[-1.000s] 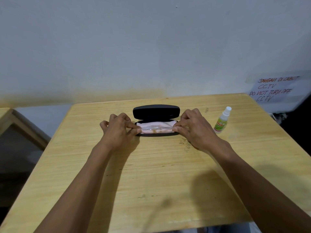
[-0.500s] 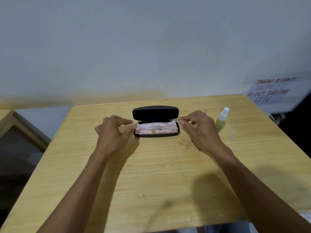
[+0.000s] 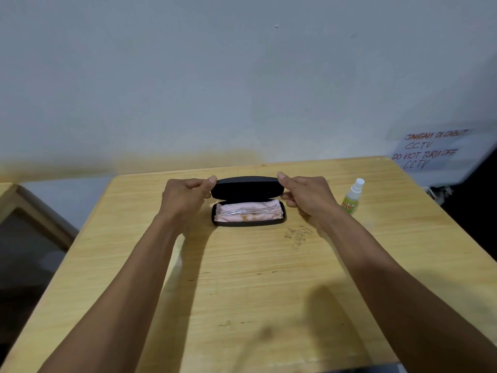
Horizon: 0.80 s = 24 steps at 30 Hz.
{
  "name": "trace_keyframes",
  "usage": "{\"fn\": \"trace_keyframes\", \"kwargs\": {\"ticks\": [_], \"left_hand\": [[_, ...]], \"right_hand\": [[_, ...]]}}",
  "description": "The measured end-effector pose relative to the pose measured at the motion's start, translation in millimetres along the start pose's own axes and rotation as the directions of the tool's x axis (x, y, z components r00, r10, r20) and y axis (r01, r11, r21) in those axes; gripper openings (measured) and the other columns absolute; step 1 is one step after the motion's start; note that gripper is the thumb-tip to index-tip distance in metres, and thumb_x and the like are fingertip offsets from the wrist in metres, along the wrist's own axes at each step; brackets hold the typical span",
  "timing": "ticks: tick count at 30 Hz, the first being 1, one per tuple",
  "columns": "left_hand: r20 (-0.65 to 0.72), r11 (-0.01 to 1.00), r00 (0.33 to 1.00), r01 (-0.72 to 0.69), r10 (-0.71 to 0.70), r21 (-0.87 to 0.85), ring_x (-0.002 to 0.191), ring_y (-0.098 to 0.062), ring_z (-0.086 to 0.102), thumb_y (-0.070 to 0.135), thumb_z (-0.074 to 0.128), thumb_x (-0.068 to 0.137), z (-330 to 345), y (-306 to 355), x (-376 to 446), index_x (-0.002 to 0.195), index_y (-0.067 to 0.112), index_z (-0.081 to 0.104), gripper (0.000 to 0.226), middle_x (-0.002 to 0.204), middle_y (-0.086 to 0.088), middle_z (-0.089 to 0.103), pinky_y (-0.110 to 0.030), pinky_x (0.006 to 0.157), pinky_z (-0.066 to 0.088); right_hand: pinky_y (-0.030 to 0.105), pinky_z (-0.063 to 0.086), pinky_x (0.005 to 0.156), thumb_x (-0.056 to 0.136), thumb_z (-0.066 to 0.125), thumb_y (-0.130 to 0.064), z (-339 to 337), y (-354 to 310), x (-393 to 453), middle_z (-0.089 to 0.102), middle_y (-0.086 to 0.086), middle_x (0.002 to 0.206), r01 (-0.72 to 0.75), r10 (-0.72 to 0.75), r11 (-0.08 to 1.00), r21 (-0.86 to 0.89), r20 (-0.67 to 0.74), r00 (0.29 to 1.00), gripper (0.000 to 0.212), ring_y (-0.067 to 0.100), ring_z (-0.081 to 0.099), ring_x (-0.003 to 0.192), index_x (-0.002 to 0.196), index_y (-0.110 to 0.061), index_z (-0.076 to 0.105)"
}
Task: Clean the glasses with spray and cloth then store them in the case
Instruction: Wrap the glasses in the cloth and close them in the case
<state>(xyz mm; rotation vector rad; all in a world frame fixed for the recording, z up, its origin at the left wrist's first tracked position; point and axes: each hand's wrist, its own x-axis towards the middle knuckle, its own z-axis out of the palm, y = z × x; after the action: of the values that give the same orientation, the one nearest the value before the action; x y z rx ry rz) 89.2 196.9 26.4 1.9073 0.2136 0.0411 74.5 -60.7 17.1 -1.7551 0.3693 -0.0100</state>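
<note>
Head view: since the earlier frame both hands have moved from the tray ends up to the lid [image 3: 247, 187]. Left hand [image 3: 185, 196] and right hand [image 3: 305, 196] pinch its opposite ends, evidently to fold it down evenly. Glasses [image 3: 248, 212] lie on the pink cloth [image 3: 248, 215] inside the open case [image 3: 248, 223], mid-worktop [image 3: 242, 292]; spray bottle [image 3: 352, 197] stands aside, apparently finished with

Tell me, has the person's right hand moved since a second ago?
Yes. The right hand moved back from the pink cloth to the black hard case's lid.
</note>
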Motion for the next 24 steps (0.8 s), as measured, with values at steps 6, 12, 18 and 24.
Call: {"fn": "trace_keyframes", "kwargs": {"ticks": [6,12,18,24], "left_hand": [[0.039,0.998,0.999,0.003,-0.001,-0.058,0.077,-0.017,0.072,0.048,0.077,0.076,-0.3,-3.0,-5.0,0.094,0.016,0.077,0.037,0.086,-0.007,0.076,-0.025,0.066,0.047],[0.056,0.993,0.998,-0.027,0.034,-0.116,0.076,-0.013,0.073,0.036,0.079,0.077,0.5,-8.8,-13.6,0.091,0.019,0.076,0.023,0.084,0.001,0.075,-0.015,0.061,0.047],[0.068,0.987,0.996,-0.054,0.065,-0.153,0.088,-0.016,0.075,0.036,0.08,0.076,-0.9,-17.9,-19.8,0.091,0.021,0.078,0.02,0.089,-0.004,0.078,-0.032,0.08,0.056],[0.114,0.991,0.99,-0.072,0.085,-0.11,0.093,-0.013,0.073,0.039,0.078,0.077,-3.1,-20.6,-16.5,0.089,0.025,0.078,0.018,0.091,0.0,0.079,-0.029,0.082,0.053]], "right_hand": [[0.033,0.041,0.065,0.084,0.076,-0.045,-5.3,1.2,-4.4,0.074,0.004,0.106,0.0,-0.003,1.0,0.023,0.114,0.993,0.032,0.015,0.065,0.08,0.092,-0.015,0.078],[0.031,0.051,0.078,0.09,0.071,-0.043,-9.4,12.0,-9.6,0.077,0.007,0.101,0.125,-0.123,0.992,-0.005,0.166,0.978,0.022,0.018,0.069,0.094,0.093,-0.022,0.074],[0.043,0.056,0.098,0.088,0.07,-0.049,-10.0,28.7,-7.0,0.079,-0.003,0.099,0.221,-0.213,0.975,-0.024,0.18,0.96,0.025,0.009,0.072,0.096,0.098,-0.027,0.075],[0.049,0.055,0.099,0.083,0.071,-0.057,-9.3,32.8,-7.5,0.078,-0.005,0.104,0.279,-0.271,0.96,-0.018,0.184,0.945,0.034,0.015,0.07,0.109,0.104,-0.03,0.075]]}}
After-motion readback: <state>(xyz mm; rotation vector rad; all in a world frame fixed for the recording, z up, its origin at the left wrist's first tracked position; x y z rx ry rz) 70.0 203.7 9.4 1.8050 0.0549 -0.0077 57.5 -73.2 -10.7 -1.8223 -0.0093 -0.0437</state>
